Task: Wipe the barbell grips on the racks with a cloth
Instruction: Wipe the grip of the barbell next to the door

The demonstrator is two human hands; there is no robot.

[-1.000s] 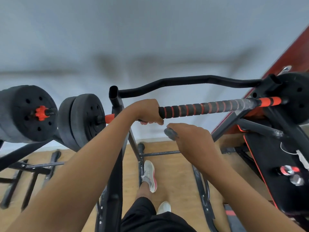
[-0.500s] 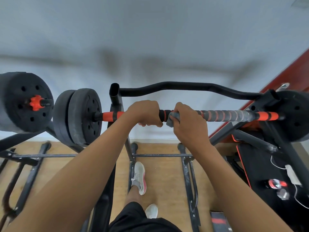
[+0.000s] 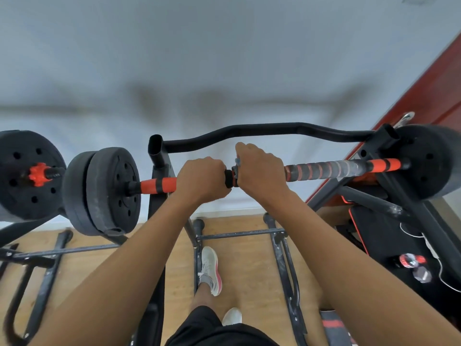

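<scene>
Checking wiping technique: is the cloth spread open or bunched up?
Bunched: the right hand grips the cloth against the barbell grip; only small grey edges show, the rest is hidden.

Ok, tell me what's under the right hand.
Under the right hand, a grey cloth peeks out at the thumb side, against the barbell grip. The rest of the cloth is covered.
</scene>
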